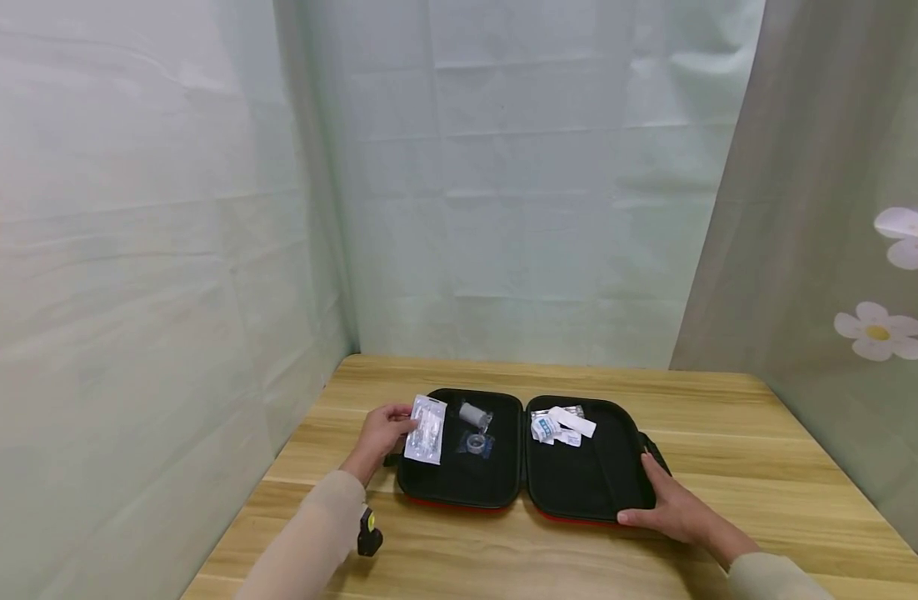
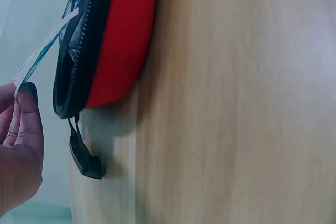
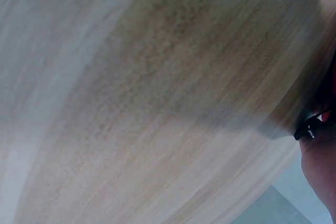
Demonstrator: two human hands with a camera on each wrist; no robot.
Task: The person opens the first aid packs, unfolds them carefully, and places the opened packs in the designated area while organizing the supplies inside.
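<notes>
A hard-shell zip case [image 1: 459, 492], black inside and red outside, lies spread open on the table. My left hand [image 1: 380, 437] pinches a flat, clear-and-white sealed packet [image 1: 426, 433] by its edge, over the left half. In the left wrist view the packet [image 2: 44, 51] appears edge-on between thumb and fingers, beside the red shell [image 2: 123, 40]. My right hand [image 1: 676, 504] rests at the front right corner of the case, thumb and forefinger spread along the rim; its other fingers are hidden.
The left half holds a wrapped white roll [image 1: 474, 414] and a bagged clear ring-shaped roll [image 1: 476, 443]. Small white packets [image 1: 560, 427] lie in the right half. A black object with a yellow spot [image 1: 369, 533] is at my left wrist. Curtains [image 1: 534, 183] surround the wooden table [image 1: 459, 558].
</notes>
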